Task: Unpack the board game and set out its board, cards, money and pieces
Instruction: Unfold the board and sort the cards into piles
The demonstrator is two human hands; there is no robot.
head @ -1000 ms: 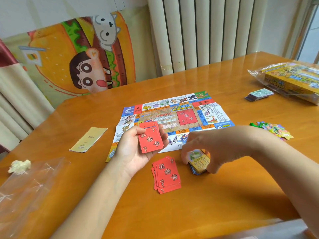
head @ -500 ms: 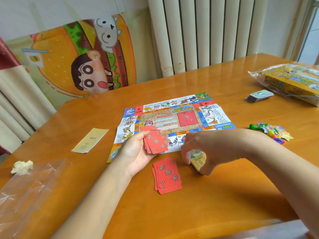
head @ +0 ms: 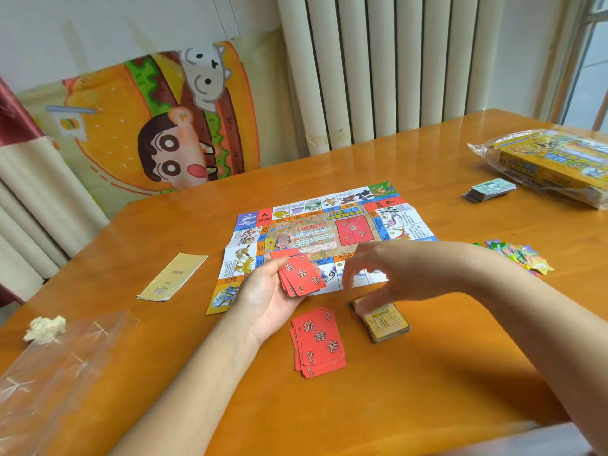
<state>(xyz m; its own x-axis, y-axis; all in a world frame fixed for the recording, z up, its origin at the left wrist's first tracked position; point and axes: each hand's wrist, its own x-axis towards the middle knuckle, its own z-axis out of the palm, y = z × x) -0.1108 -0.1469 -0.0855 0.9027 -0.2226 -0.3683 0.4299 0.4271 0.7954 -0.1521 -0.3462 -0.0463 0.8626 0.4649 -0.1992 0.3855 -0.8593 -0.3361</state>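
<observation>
Gripped in left hand (head: 265, 292): fan of red question-mark cards (head: 301, 274), over near edge of colourful paper game board (head: 316, 238), mid orange wooden table (head: 427, 396). Loosely spread, motion-blurred, holding nothing: right hand (head: 381, 269), just above yellow-faced card stack (head: 386, 322). Toward near table edge: second red card pile (head: 319, 342). Toward far right corner: green banknote stack (head: 490, 189).

On the glossy orange-brown table (head: 394, 406), red cards (head: 301, 274) carry white-outlined characters and question marks; another card stack (head: 388, 324) shows a yellow face. The board (head: 306, 235) rings a tan centre with multicoloured squares. The money (head: 492, 189) is green, the booklet (head: 172, 278) pale yellow.
</observation>
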